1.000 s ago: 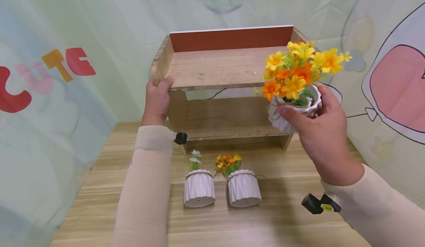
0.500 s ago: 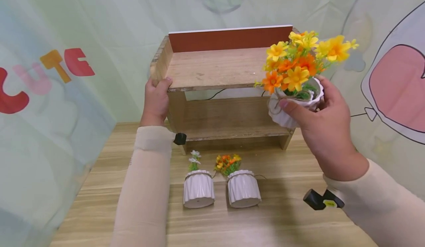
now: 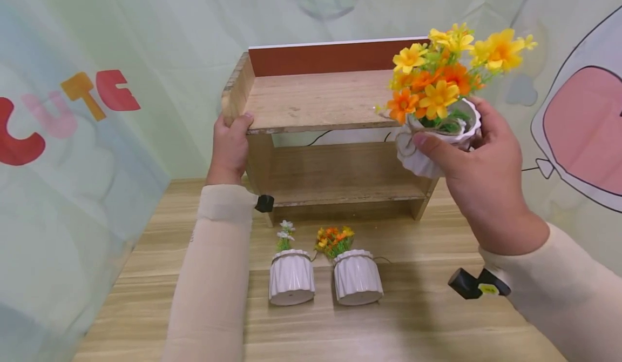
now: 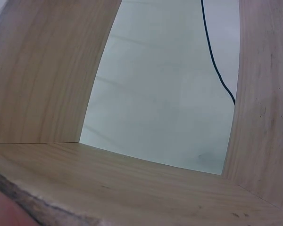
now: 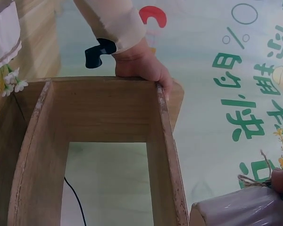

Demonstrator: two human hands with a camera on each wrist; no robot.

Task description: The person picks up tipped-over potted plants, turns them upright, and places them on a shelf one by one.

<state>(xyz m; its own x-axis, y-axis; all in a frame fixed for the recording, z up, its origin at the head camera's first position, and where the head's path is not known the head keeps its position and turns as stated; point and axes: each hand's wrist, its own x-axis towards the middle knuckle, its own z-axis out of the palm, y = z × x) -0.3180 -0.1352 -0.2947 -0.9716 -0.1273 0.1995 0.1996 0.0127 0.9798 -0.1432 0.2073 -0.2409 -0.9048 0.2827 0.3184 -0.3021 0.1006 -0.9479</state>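
My left hand (image 3: 230,145) grips the left side of a small wooden shelf (image 3: 311,102), its thumb over the front edge of the upper board. That same hand (image 5: 144,66) shows in the right wrist view on the shelf's side. In my right hand (image 3: 486,173) is a white fluted flower pot (image 3: 415,156) with yellow and orange flowers (image 3: 437,81), held by thumb and fingers around the rim. Twine is tied round the pot, which hangs tilted in front of the shelf's upper right corner. The right wrist view shows part of this pot (image 5: 245,209) beside the shelf edge.
Two more white pots lie on their sides on the wood-grain table (image 3: 194,243): one pot (image 3: 291,278) with white flowers, another pot (image 3: 357,278) with orange ones. A printed backdrop (image 3: 194,27) hangs behind. A dark cord (image 4: 214,61) runs behind the shelf.
My right hand has raised the flower pot and shifted it a little to the right. The left hand, the shelf and the two lying pots stay where they were.
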